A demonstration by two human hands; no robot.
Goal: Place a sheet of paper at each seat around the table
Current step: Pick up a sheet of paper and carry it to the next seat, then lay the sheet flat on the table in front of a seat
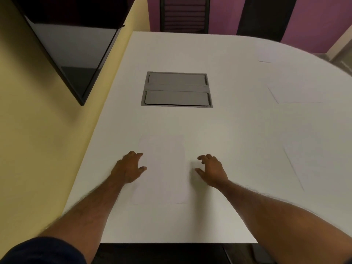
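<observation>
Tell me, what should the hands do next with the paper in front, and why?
Probably lift both away. The sheet already lies flat on the table, with the left hand and right hand open at its sides. Three more sheets lie along the right side, so head for a seat without one.

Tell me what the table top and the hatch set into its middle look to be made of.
Table top: probably matte white laminate; smooth, even, no grain or glare. Hatch: likely brushed grey metal or metal-look plastic; two flat lids in a darker frame with a soft sheen. Neither is certain from the look alone.
</observation>
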